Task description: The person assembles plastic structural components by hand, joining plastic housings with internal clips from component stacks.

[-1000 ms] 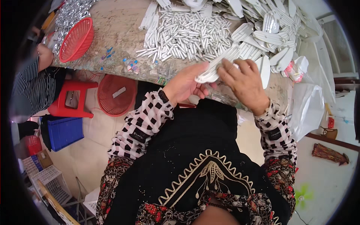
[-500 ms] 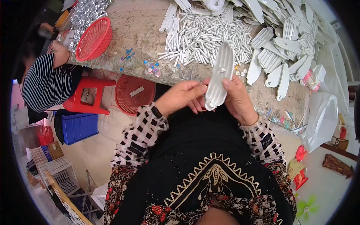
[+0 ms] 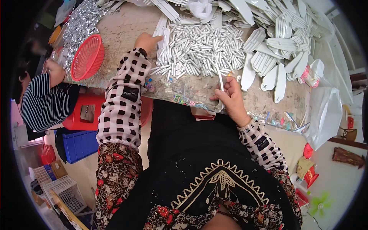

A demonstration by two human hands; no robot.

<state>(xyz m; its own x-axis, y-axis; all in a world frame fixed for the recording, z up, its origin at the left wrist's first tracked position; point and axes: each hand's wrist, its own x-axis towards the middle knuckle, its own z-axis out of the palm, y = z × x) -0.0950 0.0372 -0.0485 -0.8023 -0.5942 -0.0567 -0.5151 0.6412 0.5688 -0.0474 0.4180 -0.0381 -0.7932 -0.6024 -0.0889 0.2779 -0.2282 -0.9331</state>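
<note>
My left hand (image 3: 146, 39) reaches forward across the table (image 3: 122, 30) and touches a white flat plastic piece (image 3: 164, 46) at the left edge of a heap of small white tubes (image 3: 199, 48). My right hand (image 3: 229, 97) stays near the table's front edge, closed on a thin white curved plastic piece (image 3: 220, 86) held upright on its edge. Several larger white blade-shaped plastic parts (image 3: 276, 42) lie piled at the back right.
A red plastic basket (image 3: 88, 57) sits at the table's left beside a heap of silvery pieces (image 3: 80, 25). A person in a striped top (image 3: 40, 101) sits at the left. Red stool (image 3: 82, 115), blue crate (image 3: 78, 143), clear plastic bag (image 3: 326, 115) at right.
Both hands held a white blade-shaped piece together before; now my left hand has let go and stretched out to the pile, while my right hand keeps a white piece near the table edge.
</note>
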